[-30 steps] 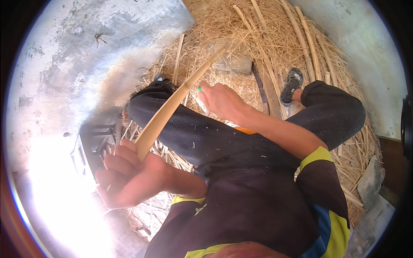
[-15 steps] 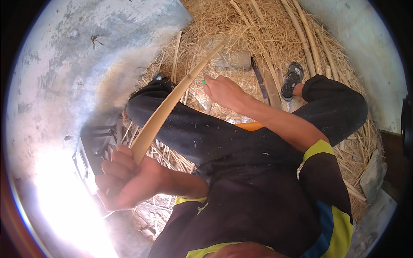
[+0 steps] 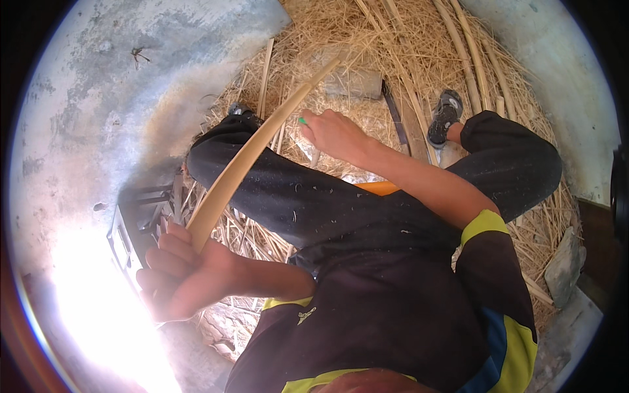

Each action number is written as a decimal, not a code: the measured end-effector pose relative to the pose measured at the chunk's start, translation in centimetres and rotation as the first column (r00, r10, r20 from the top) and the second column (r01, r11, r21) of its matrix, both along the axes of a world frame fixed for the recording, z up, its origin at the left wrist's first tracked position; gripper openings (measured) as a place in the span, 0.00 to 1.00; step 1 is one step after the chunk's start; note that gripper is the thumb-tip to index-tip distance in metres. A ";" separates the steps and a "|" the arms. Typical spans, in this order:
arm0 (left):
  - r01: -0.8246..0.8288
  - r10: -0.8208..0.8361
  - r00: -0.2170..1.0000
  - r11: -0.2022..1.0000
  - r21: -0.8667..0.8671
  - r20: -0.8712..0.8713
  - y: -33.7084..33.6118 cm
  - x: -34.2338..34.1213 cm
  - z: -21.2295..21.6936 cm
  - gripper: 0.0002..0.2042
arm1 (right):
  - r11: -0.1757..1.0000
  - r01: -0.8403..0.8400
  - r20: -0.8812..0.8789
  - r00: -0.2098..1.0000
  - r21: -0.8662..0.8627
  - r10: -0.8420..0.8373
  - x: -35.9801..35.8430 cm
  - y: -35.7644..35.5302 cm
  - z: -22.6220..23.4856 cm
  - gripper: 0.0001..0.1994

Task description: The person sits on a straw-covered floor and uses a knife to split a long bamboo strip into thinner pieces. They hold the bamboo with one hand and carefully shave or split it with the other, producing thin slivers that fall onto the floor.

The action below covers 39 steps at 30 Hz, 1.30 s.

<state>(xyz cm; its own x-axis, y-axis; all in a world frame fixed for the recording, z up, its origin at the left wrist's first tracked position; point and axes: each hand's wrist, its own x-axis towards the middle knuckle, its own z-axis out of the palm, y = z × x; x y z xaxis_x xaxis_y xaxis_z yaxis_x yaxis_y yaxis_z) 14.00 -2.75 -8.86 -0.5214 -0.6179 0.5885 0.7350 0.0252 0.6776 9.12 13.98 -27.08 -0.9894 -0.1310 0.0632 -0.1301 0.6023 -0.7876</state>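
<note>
A long, pale split bamboo strip (image 3: 239, 167) slants up and away from my left hand (image 3: 193, 278), whose fingers are closed on its near, wider end. It passes over my left thigh and narrows toward the straw. Just right of the strip is my right hand (image 3: 335, 135), closed in a fist with its back upward. A small green end (image 3: 302, 120) sticks out at its finger side; the rest of that object is hidden, so I cannot tell its kind. Whether my right hand touches the strip cannot be made out.
Straw and shavings (image 3: 314, 39) cover the floor between my crossed legs and beyond. A flat grey block (image 3: 354, 85) lies ahead, with long bamboo poles (image 3: 468, 59) at the far right. An orange thing (image 3: 379, 188) shows by my lap. A stone (image 3: 565, 267) sits at right.
My left hand has shifted slightly left with the bamboo strip in it. My right fist has moved a little left and away from me.
</note>
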 end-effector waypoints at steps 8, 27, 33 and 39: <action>-0.058 0.057 0.998 0.998 -0.036 -0.030 -0.6 -0.3 -0.2 0.16 | 0.996 0.043 -0.045 0.998 0.079 -0.040 -0.5 -0.5 -0.7 0.14; 0.767 -0.863 0.501 0.479 -0.427 -0.067 -1.5 -2.8 1.0 0.18 | 0.969 0.151 0.066 0.988 -0.198 -0.140 2.3 1.3 5.6 0.15; 0.771 -0.852 0.513 0.511 -0.381 -0.104 -0.4 -2.6 1.5 0.17 | 0.971 0.147 -0.042 0.987 -0.190 -0.158 3.9 1.7 4.7 0.13; 0.576 -0.681 0.732 0.605 -0.550 0.017 -1.2 -1.4 0.9 0.16 | 0.976 0.210 -0.061 0.975 -0.049 -0.213 3.5 1.4 3.6 0.12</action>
